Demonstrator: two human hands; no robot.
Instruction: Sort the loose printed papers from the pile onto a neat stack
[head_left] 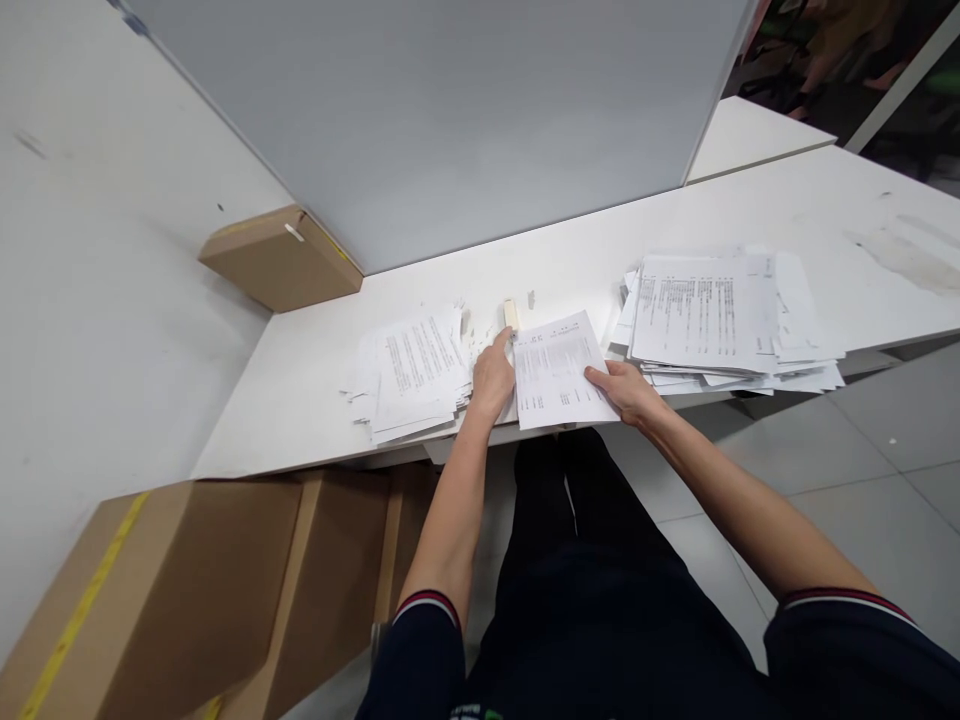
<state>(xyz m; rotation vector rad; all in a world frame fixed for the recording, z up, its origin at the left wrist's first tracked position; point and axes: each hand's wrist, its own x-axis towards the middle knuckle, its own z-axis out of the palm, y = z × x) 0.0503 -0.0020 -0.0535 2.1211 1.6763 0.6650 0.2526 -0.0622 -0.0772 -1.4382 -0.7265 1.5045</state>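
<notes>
My right hand (628, 390) grips the right edge of a printed paper sheet (561, 368), thumb on top. The sheet lies at the desk's front edge. My left hand (493, 382) is at the sheet's left side, its index finger stretched out to the near end of a small cream stapler-like object (510, 313). That object's near end meets the sheet's upper left corner; I cannot tell whether the paper is inside it. My other left fingers are partly hidden. To the left lies a stack of printed papers (416, 370); to the right, a bigger, uneven stack (703, 312).
A white desk (300, 400) bears everything, with a grey panel (465, 120) standing behind. A cardboard box (277, 258) leans at the back left corner. Larger cardboard boxes (202, 570) stand on the floor below left. Part of another person (836, 50) shows at the upper right.
</notes>
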